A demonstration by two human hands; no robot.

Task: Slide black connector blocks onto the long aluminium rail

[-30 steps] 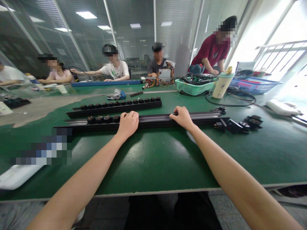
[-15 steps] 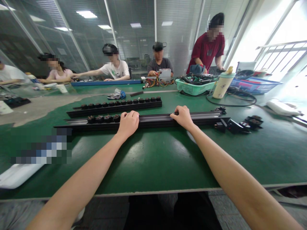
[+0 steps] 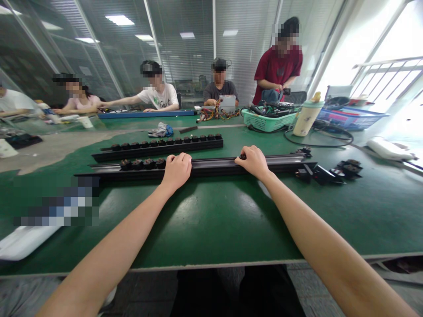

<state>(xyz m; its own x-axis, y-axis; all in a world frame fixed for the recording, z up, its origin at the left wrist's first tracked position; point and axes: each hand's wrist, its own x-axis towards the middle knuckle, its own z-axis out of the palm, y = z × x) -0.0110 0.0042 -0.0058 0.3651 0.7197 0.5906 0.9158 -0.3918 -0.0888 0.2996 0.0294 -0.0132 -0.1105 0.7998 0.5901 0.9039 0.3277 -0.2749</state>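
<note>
A long black metal channel (image 3: 218,171) lies across the table in front of me, its inside showing a grey strip. Several small black socket modules (image 3: 137,164) sit in a row in its left part. My left hand (image 3: 177,171) is closed over the channel at the right end of that row; what its fingertips hold, if anything, is hidden. Farther right, my right hand (image 3: 254,159) pinches one small black module (image 3: 243,156) at the channel, most of it covered by the fingers. More loose black modules (image 3: 349,167) lie beyond the channel's right end.
Behind lies a second black channel (image 3: 158,149) filled with modules. A grey-blue glove (image 3: 161,130), a green basket (image 3: 269,119) of cables and a cream cup (image 3: 308,118) stand farther back. A white object (image 3: 29,240) lies front left. Several people work across the table.
My right hand has shifted very slightly right; my left hand stays put. Across the table, the standing person in red has moved left and brought their hands together.
</note>
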